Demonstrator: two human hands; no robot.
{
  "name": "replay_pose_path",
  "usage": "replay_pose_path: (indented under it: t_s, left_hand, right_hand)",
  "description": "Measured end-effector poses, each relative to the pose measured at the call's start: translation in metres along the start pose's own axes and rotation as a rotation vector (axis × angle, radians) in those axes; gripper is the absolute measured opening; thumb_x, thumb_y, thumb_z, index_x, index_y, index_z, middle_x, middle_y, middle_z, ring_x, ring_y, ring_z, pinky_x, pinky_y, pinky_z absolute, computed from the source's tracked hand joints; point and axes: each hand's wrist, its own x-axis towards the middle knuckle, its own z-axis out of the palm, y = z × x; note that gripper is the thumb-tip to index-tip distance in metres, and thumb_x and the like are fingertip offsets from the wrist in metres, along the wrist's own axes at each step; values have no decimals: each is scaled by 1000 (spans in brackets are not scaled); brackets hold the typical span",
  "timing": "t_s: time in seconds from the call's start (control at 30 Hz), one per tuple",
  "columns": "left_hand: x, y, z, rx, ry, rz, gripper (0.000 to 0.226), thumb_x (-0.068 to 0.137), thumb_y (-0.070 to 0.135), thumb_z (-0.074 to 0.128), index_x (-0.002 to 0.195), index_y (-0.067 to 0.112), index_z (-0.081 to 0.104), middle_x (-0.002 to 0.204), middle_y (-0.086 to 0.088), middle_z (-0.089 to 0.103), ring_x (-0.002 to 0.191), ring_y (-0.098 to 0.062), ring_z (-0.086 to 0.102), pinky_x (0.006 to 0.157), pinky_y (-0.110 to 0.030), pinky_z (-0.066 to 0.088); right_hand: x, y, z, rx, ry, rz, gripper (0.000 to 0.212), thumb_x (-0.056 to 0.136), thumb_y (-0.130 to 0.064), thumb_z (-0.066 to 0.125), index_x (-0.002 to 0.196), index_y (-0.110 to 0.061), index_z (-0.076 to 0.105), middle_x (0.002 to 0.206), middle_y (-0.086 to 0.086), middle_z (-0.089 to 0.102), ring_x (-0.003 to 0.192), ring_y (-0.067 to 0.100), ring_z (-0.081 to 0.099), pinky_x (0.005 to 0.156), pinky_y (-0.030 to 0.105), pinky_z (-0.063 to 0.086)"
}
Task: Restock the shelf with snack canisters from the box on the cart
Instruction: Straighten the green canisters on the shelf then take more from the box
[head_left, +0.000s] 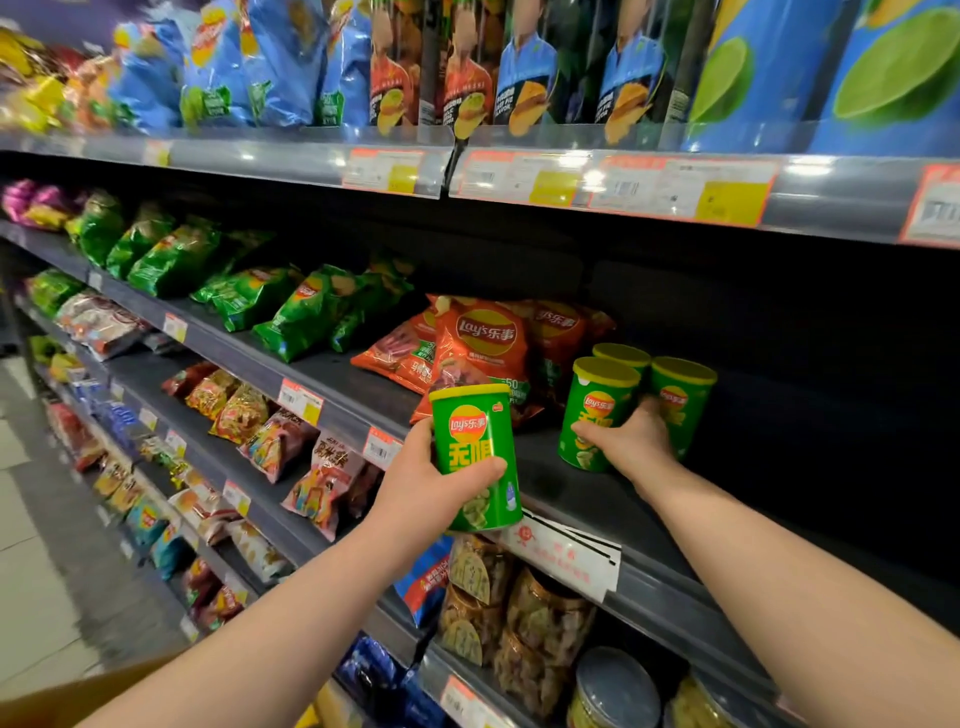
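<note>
Orange chip bags (485, 343) beside green chip bags (306, 317); price tags (550, 182) above; jars (545, 623) below.

Shop aisle — price-tagged shelves (363, 410), snack bags (483, 343)

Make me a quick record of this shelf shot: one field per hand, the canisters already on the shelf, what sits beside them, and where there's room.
left hand: grips held canister, lid up, in the air in front of the shelf
right hand: grips front canister, which stands on the shelf
also on shelf: back canister and right canister, both upright, close to the front one
beside them: orange bags, to their left
room: bare shelf to the right of the canisters
</note>
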Motion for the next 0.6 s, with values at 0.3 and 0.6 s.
replay_pose_path:
  t_s: [0.3, 0.6]
  left_hand:
    - [11, -1, 5, 12, -23, 21, 40, 77, 23, 77, 94, 42, 45, 103, 12, 64, 94, -9, 65, 83, -33, 54]
    - [25, 5, 38, 47, -136, 76, 43, 77, 24, 77, 102, 42, 47, 106, 10, 65, 98, -10, 64, 91, -38, 52]
  right_hand:
    - [5, 1, 3, -16, 17, 19, 86, 67, -30, 85, 133, -6, 34, 134, 16, 50, 123, 33, 49, 102, 43, 41]
    - [-57, -15, -41, 157, -678, -196, 74, 75, -30, 68, 138, -33, 29, 131, -13, 44, 120, 6, 45, 89, 22, 46]
